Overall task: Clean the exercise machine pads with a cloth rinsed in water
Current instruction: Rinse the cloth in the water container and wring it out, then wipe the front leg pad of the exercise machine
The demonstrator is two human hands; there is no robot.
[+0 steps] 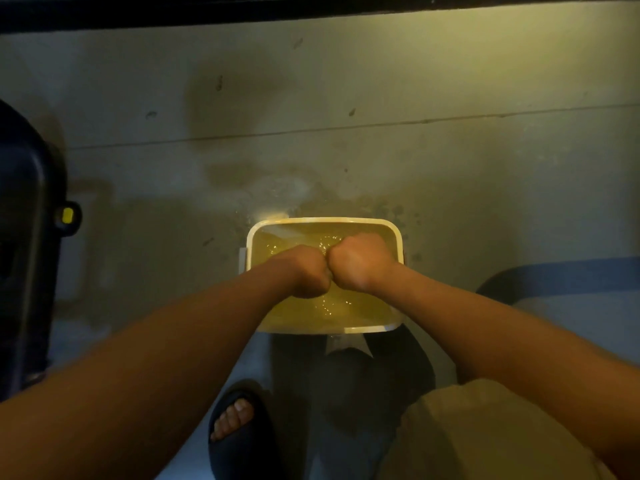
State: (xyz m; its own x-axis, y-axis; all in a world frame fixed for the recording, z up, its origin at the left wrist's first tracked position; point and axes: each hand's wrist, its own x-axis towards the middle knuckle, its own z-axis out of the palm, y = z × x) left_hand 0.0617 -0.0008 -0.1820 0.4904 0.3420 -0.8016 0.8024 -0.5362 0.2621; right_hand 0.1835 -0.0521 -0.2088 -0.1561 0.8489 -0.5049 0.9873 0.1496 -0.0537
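Note:
A white rectangular bucket (pixel 325 220) stands on the concrete floor, filled with yellowish water (pixel 332 310). My left hand (pixel 308 271) and my right hand (pixel 360 263) are clenched into fists just above the water, knuckles pressed together over the bucket's middle. The cloth is hidden inside the fists. The water under them ripples and glints with drops. A black padded part of the exercise machine (pixel 24 237) runs along the left edge of the view, well to the left of the bucket.
A yellow knob (pixel 67 215) sticks out of the black machine. Wet splashes (pixel 346 202) mark the floor behind the bucket. My foot in a black slipper (pixel 239 427) is near the bucket's front. A blue-and-white object (pixel 571 271) lies at the right.

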